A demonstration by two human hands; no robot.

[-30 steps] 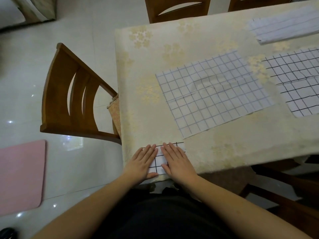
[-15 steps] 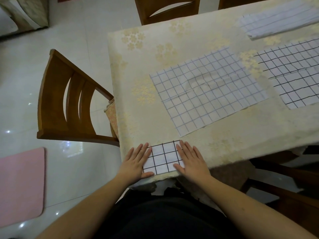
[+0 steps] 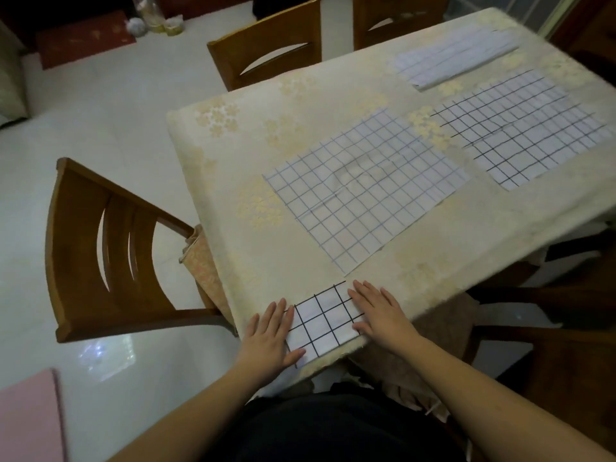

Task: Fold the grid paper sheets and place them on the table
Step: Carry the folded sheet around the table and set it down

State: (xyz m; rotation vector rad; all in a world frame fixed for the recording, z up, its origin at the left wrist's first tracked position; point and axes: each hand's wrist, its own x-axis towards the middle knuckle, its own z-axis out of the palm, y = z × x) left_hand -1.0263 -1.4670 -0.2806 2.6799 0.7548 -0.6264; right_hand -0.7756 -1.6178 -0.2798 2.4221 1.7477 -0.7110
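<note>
A small folded grid paper (image 3: pixel 325 323) with thick black lines lies at the table's near edge. My left hand (image 3: pixel 269 335) presses flat on its left side, fingers spread. Flat on the paper's right side rests my right hand (image 3: pixel 378 315). Beyond it lies an unfolded sheet with thin blue-grey lines (image 3: pixel 365 191). Another unfolded black-lined sheet (image 3: pixel 523 128) sits further right. A folded stack of sheets (image 3: pixel 453 60) lies at the far right of the table.
The table (image 3: pixel 253 155) wears a cream flowered cloth. A wooden chair (image 3: pixel 110 248) stands at its left end, two more chairs (image 3: pixel 266 51) at the far side, and dark chairs at the right. A pink mat (image 3: pixel 28 418) lies on the tiled floor.
My hands have slid apart from the middle of the folded paper to its left and right sides, smoothing it flat. The view has lifted, showing more of the table.
</note>
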